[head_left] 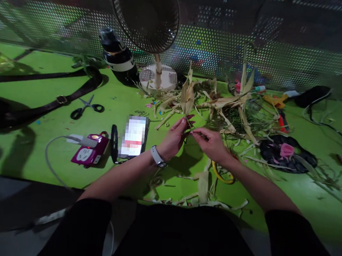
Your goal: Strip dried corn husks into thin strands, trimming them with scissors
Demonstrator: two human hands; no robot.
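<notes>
My left hand [174, 138], with a watch on its wrist, pinches the base of a dried corn husk piece [188, 94] that stands upright above the green table [38, 157]. Close beside it, my right hand [211, 143] pinches a thin strip or stem at the same base, fingertips almost touching the left ones. More dried husks [234, 105] lie heaped just beyond both hands. Loose husk strips [203, 187] lie on the table under my wrists, next to a yellow ring [222, 177].
A phone [134, 137] leans on a stand left of my hands, with a pink power bank [89, 153] and cable. Scissors [86, 107] and a dark strap [57, 99] lie farther left. A fan [150, 16], bottle [117, 54], glue gun [275, 100] and dark cloth [287, 153] surround the pile.
</notes>
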